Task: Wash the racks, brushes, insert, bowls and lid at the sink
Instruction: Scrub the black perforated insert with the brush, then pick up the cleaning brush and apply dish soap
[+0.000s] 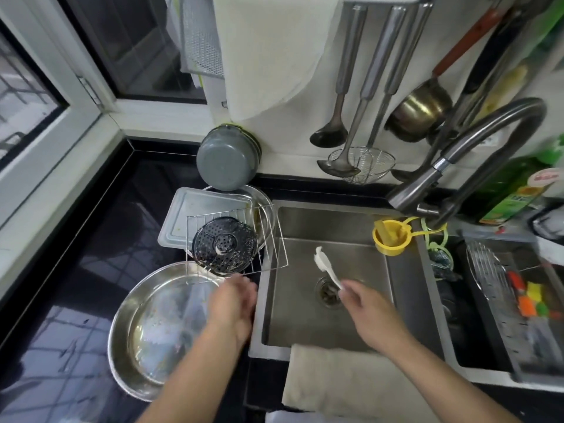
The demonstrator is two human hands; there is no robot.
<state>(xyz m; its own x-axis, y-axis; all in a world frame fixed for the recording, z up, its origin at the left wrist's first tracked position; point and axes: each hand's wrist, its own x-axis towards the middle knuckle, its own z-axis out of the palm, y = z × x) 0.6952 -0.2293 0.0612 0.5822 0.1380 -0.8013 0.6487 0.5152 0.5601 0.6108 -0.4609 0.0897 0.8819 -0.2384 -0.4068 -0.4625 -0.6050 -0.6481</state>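
Right hand (363,296) pinches a brush (328,267) over the sink (403,270), bristles toward twelve o'clock—ready to scrub; left hand (235,300) grips the rack (282,239), steadying it.

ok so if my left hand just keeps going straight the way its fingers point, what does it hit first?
Most likely the near edge of the wire rack: your left hand points up and away, its fingertips right at that edge. The black perforated insert sits just behind, on the rack. Depth is hard to judge, so the hand may already be touching.

The green bottle's (508,190) label print is illegible.
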